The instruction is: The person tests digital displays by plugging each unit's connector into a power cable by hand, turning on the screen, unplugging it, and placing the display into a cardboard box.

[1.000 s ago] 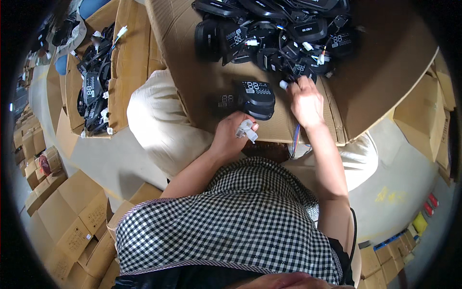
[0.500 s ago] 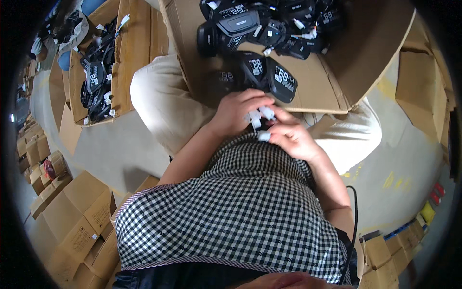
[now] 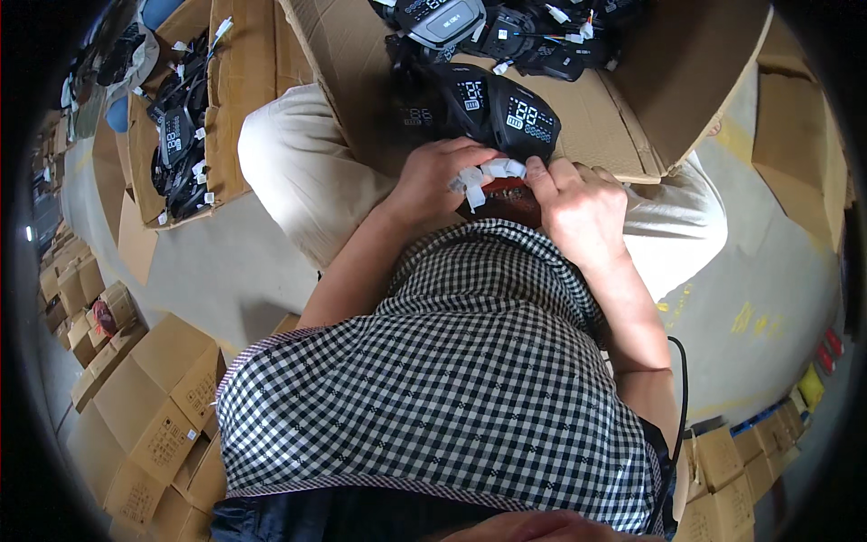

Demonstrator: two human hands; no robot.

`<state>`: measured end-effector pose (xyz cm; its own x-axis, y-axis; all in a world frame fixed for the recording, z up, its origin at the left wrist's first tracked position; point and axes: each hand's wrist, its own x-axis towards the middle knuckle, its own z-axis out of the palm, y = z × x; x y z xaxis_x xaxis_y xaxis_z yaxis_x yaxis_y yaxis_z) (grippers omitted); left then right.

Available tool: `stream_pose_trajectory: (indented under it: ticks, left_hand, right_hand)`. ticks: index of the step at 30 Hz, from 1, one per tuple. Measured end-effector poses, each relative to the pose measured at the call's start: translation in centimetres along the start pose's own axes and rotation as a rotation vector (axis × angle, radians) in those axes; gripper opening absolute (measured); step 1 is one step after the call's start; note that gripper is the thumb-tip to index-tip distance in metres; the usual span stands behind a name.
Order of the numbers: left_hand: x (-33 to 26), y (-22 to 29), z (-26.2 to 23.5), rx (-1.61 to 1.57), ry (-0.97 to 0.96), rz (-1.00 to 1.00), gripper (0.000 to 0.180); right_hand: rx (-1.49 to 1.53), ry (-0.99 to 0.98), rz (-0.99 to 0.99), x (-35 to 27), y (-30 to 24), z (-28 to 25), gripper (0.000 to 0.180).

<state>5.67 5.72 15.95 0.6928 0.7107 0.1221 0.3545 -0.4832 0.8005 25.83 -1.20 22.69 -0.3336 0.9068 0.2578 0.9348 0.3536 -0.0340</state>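
My left hand point(image 3: 435, 181) and my right hand point(image 3: 578, 210) meet over my lap, both pinching a bunch of small white connectors point(image 3: 486, 177) on wires. Just beyond my fingers lie two black display units point(image 3: 492, 110) with lit digits, on the near edge of a flattened cardboard sheet point(image 3: 623, 108) that rests on my knees. The wires lead toward those units. A dark reddish object point(image 3: 506, 200) shows under my hands; I cannot tell what it is.
More black display units point(image 3: 506, 27) with cables are heaped farther back on the cardboard. A cardboard box point(image 3: 185, 117) at the left holds similar units. Stacked cartons point(image 3: 144, 425) stand at the lower left and several at the lower right point(image 3: 722, 470).
My right hand came back from the pile and joined my left hand at my lap. Both now grip the white connectors, and two display units lie closer to me.
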Motion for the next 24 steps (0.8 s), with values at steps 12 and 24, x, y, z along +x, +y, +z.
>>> stream_pose_trajectory:
  ticks: [12, 24]
  left_hand:
    - [-0.6, 0.8, -1.0, -0.075, -0.227, 0.007, 0.029]
    - [-1.2, 2.2, -4.0, -0.334, 0.0, -0.069, 0.027]
  right_hand:
    - [0.164, -0.155, -0.209, 0.0, 0.7, -0.1, 0.015]
    - [0.61, 0.037, 0.248, 0.1, -1.1, -0.3, 0.004]
